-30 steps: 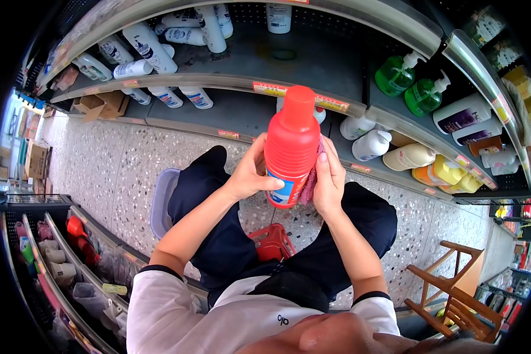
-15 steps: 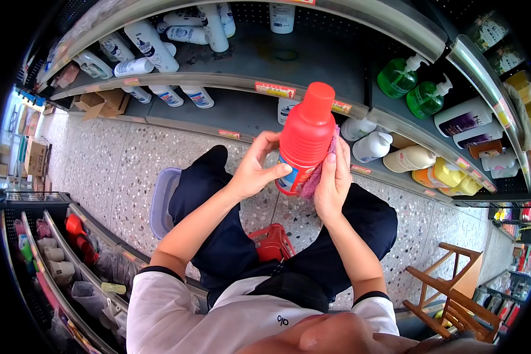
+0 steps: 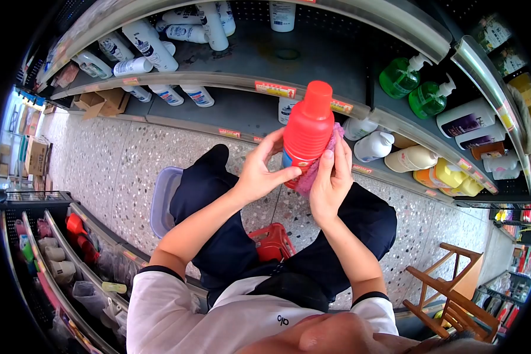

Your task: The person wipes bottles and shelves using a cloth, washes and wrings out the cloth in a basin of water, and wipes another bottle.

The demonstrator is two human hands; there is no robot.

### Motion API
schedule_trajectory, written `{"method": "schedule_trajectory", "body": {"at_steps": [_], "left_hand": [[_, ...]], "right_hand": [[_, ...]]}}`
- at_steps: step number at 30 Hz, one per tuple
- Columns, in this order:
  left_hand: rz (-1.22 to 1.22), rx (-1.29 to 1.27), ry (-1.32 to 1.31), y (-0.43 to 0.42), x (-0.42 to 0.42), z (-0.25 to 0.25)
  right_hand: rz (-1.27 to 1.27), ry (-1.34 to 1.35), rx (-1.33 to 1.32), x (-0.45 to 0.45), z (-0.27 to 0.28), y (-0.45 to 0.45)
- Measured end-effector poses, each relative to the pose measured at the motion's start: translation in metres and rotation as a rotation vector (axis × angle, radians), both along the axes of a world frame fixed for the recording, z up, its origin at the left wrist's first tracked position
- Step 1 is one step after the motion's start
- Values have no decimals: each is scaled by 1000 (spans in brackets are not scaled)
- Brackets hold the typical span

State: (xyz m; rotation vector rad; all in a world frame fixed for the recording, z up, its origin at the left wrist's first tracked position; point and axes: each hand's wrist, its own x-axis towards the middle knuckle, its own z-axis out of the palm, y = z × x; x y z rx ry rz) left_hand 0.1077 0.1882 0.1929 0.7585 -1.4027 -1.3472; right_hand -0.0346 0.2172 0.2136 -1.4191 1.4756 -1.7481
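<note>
A red plastic bottle (image 3: 308, 135) with a red cap is held up in front of me, cap pointing away toward the shelf. My left hand (image 3: 264, 168) grips its left side, the thumb lying across the label. On the other side, my right hand (image 3: 331, 186) presses a pink cloth (image 3: 308, 182) against the bottle; its fingers are closed over the cloth. Part of the blue and red label is hidden behind the left thumb. Both hands are above the floor, between my knees.
Shelves (image 3: 218, 76) ahead bear white bottles (image 3: 150, 47) and green pump bottles (image 3: 428, 97). A pale purple basin (image 3: 162, 203) stands left of my leg, and a red plastic stool or basket (image 3: 272, 242) sits between my legs. To the right is a wooden chair (image 3: 451, 289).
The bottle has turned slightly in my hands, so less of its label shows. My left hand has shifted a little to the right along with it, and the right hand's fingers have moved slightly.
</note>
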Motion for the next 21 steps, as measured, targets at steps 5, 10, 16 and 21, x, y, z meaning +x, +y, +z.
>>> {"method": "schedule_trajectory", "body": {"at_steps": [5, 10, 16, 21], "left_hand": [[100, -51, -50, -3, -1, -1], [68, 36, 51, -1, -2, 3], [22, 95, 100, 0, 2, 5], [-5, 132, 85, 3, 7, 3]], "right_hand": [[-6, 104, -35, 7, 1, 6], [-9, 265, -117, 6, -6, 5], [15, 574, -316, 5, -3, 2], [68, 731, -442, 1, 4, -1]]}}
